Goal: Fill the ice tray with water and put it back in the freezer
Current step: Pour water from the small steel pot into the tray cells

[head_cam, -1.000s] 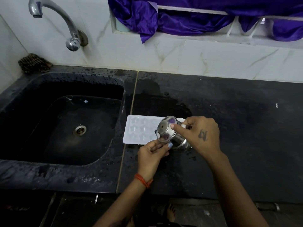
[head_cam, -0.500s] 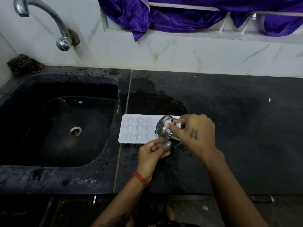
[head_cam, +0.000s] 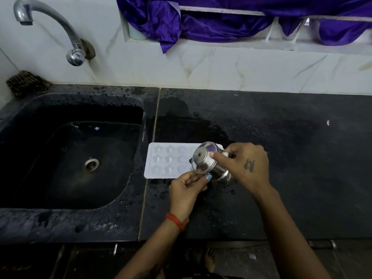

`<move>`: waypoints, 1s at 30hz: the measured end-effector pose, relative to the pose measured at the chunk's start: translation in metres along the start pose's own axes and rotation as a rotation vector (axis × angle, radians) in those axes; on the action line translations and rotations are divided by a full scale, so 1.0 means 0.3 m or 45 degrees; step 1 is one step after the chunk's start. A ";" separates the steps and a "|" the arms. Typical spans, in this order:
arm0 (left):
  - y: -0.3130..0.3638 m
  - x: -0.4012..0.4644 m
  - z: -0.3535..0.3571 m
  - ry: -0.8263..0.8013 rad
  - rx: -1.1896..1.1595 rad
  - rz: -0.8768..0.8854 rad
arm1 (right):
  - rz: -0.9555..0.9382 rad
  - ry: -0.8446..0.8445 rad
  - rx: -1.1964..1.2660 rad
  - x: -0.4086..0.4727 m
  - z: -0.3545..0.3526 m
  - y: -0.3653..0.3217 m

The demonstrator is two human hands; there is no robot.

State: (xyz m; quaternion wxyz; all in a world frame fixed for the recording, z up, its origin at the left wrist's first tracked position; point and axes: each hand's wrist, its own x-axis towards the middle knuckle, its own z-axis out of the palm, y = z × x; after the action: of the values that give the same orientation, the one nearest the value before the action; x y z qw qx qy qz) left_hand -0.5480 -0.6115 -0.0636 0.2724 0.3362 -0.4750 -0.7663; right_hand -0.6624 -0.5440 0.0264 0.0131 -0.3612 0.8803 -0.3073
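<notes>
I see the wet black table (head_cam: pixel 281 158) beside the sink (head_cam: pixel 50 222); the white star-mould ice tray (head_cam: pixel 167 162) lies flat on it at the seam. My right hand (head_cam: pixel 247 166) grips a tipped steel cup (head_cam: pixel 205 164), probably pouring. My left hand (head_cam: pixel 185 190) pinches the tray's near edge. Risk: overpouring, or the tray sliding on the wet table. No readable labels.

White ice tray (head_cam: pixel 169 161) with star holes flat on the wet black table (head_cam: pixel 281 158), right hand (head_cam: pixel 248 165) tipping a shiny steel cup (head_cam: pixel 207 162) over the tray's right end, left hand (head_cam: pixel 186 190) pinching the tray's near edge, dark sink (head_cam: pixel 70 158) to the left, tap (head_cam: pixel 50 27) on the wall, purple cloth (head_cam: pixel 221 21) up top
</notes>
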 end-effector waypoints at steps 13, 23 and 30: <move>-0.027 0.004 0.042 -0.141 -0.144 -0.152 | -0.021 0.017 -0.178 -0.009 -0.027 0.024; -0.055 0.014 0.047 -0.139 -0.214 -0.234 | -0.077 0.011 -0.326 -0.004 -0.015 0.016; -0.052 0.010 0.055 -0.124 -0.190 -0.207 | -0.084 0.008 -0.277 0.000 -0.019 0.030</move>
State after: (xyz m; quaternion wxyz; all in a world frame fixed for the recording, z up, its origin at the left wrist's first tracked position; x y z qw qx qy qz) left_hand -0.5641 -0.5984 -0.0732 0.2104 0.3148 -0.4006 -0.8344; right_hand -0.6696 -0.5359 0.0261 -0.0391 -0.3885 0.8961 -0.2112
